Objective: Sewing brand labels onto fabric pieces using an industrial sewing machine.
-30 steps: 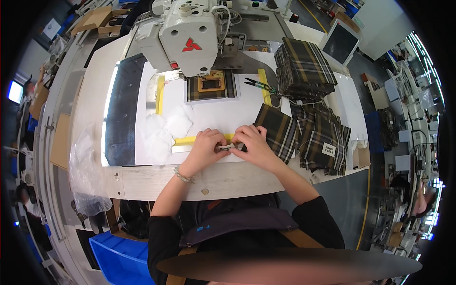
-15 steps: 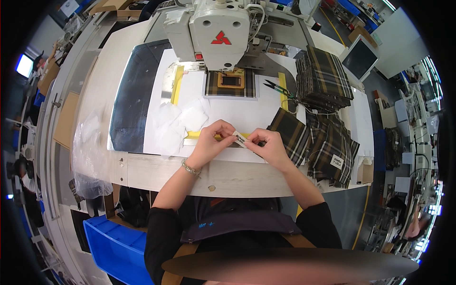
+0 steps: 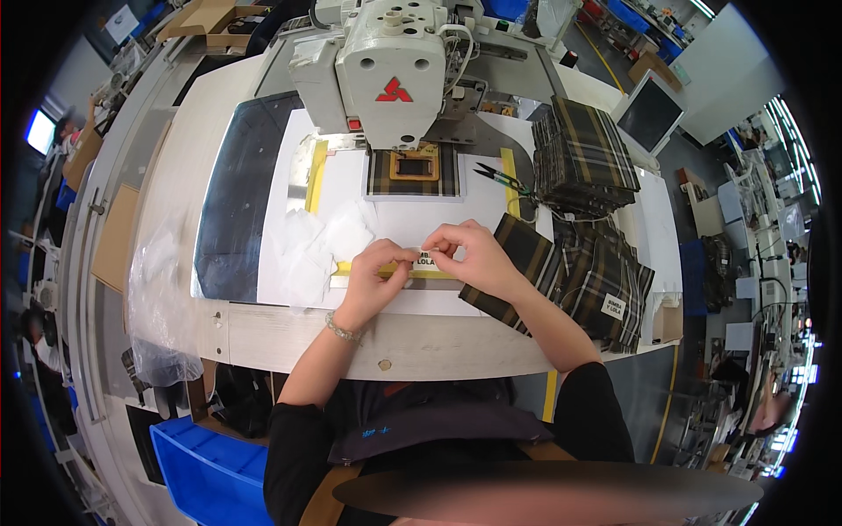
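Note:
Above the table's near edge, my left hand (image 3: 375, 279) and my right hand (image 3: 476, 259) meet with fingertips pinched. Between them is a small white label (image 3: 425, 260) with dark print, partly covered by the fingers. Both hands appear to grip it by its edges. Beyond them, a plaid fabric piece (image 3: 377, 175) lies flat under the head of a white sewing machine (image 3: 390, 79), with a yellow frame (image 3: 414, 186) resting on it. Beside my right forearm lies another plaid piece (image 3: 524, 250).
A tall stack of plaid pieces (image 3: 586, 158) stands at right, with green-handled thread snips (image 3: 502, 178) beside it. Nearer lies a plaid piece bearing a white label (image 3: 613, 306). White paper scraps (image 3: 307, 250) and a clear plastic bag (image 3: 162, 307) are at left; a blue bin (image 3: 210, 478) sits below.
The label has turned and more of it is covered by my fingers. My right hand has moved left and up, its fingertips now nearer my left hand's. The whole view has shifted slightly.

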The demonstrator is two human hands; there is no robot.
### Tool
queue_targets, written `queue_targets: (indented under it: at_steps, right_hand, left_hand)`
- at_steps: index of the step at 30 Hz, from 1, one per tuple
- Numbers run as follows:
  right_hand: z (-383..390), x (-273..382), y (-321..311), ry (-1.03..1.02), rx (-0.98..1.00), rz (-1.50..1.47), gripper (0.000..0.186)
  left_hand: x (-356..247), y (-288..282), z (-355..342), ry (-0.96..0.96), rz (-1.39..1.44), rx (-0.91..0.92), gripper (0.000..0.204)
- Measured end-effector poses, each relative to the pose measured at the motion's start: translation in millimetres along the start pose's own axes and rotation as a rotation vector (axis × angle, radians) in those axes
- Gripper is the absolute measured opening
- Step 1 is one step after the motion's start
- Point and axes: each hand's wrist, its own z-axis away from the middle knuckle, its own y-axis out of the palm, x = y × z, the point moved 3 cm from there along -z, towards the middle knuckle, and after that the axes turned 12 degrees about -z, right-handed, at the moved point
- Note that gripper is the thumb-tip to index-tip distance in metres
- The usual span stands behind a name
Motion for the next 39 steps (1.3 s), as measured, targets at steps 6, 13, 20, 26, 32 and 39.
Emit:
queue_targets:
  at_steps: [6,13,20,26,32,39]
  right_hand:
    - [-15.1,0.2,-3.6,-0.027,0.101,0.096,0.012]
    - [-42.7,-30.4,-17.0,-0.086,0.01,-0.01,0.011]
    - [-88.5,-63.2,-25.9,-0.094,-0.251,-0.086,0.011]
    - [-119.2,-92.8,-30.2,-0.167,-0.308,-0.005,0.009]
    - [-131.2,-107.3,-30.4,-0.141,-0.336,-0.057,0.007]
    - [-130.5,-96.7,-30.8,-0.154,-0.342,-0.124,0.008]
  left_hand:
    - [0.8,-4.8,-2.0,-0.026,0.025,-0.074,0.021]
    - [0.5,2.1,0.9,0.159,-0.466,-0.011,0.05]
    - [-9.4,13.6,12.9,0.226,-0.832,0.246,0.066]
    - [-14.4,16.4,8.2,0.175,-0.825,0.38,0.063]
    - [-16.5,16.8,5.5,0.139,-0.846,0.429,0.063]
    - [-15.0,17.3,2.7,0.122,-0.851,0.45,0.062]
